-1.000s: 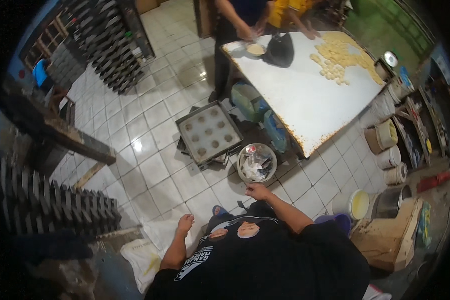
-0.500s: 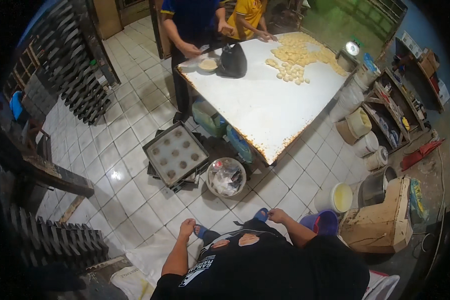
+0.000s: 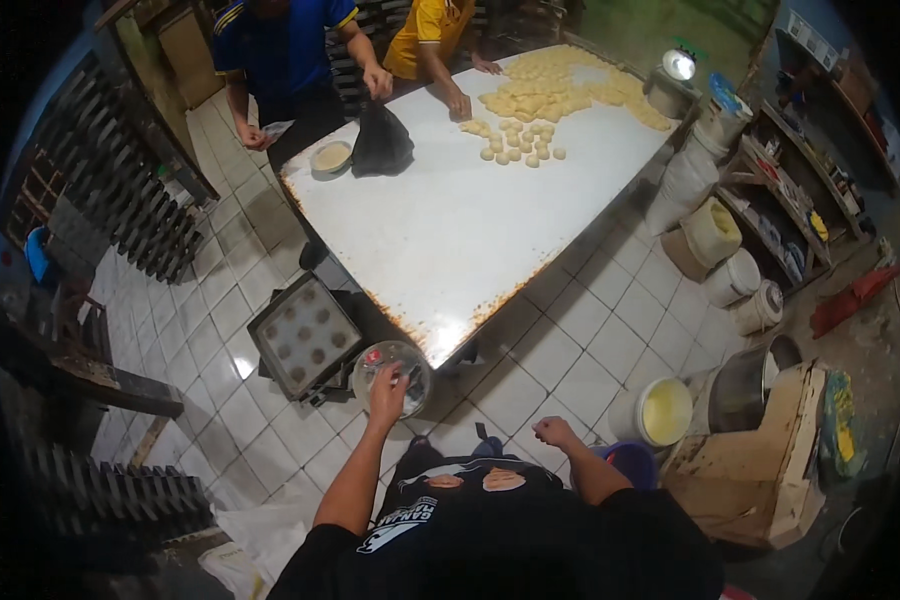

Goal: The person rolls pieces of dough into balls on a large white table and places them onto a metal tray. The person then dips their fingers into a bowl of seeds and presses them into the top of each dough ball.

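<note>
Bucket (image 3: 364,376) stands near table (image 3: 440,240) on tiled floor (image 3: 560,350).

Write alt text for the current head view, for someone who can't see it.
A person's left hand is over a round container; the right hand is curled, away from it. Ahead, pale yellow dough-like pieces lie on a white table, with two co-workers at its far side.
</note>
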Demonstrator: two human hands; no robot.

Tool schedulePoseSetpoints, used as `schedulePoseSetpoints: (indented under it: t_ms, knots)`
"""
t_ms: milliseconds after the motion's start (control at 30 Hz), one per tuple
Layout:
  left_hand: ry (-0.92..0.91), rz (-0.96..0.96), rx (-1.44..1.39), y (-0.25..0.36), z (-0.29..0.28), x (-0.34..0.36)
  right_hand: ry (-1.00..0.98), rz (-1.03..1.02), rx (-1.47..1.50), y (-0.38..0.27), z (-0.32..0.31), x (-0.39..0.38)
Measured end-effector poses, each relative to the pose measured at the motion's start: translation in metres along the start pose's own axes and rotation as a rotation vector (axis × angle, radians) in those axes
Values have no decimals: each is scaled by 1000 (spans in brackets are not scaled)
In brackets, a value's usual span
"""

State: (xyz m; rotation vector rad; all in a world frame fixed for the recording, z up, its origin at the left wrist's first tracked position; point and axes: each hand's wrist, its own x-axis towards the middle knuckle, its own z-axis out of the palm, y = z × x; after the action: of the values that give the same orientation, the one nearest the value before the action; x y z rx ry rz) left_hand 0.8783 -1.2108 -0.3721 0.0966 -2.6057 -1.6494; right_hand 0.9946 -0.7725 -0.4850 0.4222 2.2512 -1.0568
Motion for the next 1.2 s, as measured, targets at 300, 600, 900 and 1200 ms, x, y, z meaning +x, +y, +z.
schedulePoseSetpoints:
  t_ms: [300, 600, 900, 1200]
  knots:
    - [-90, 430, 312, 38, 105, 122, -35, 169, 265, 32, -68, 30]
    - [-432, 182, 754, 35, 156, 201, 141, -92, 44, -88, -182, 68]
    - [-418, 95, 702, 55, 159, 217, 126, -776, -190, -306, -251, 248]
    - [-132, -203, 743, 72, 183, 257, -68, -1307, -646, -430, -255, 390]
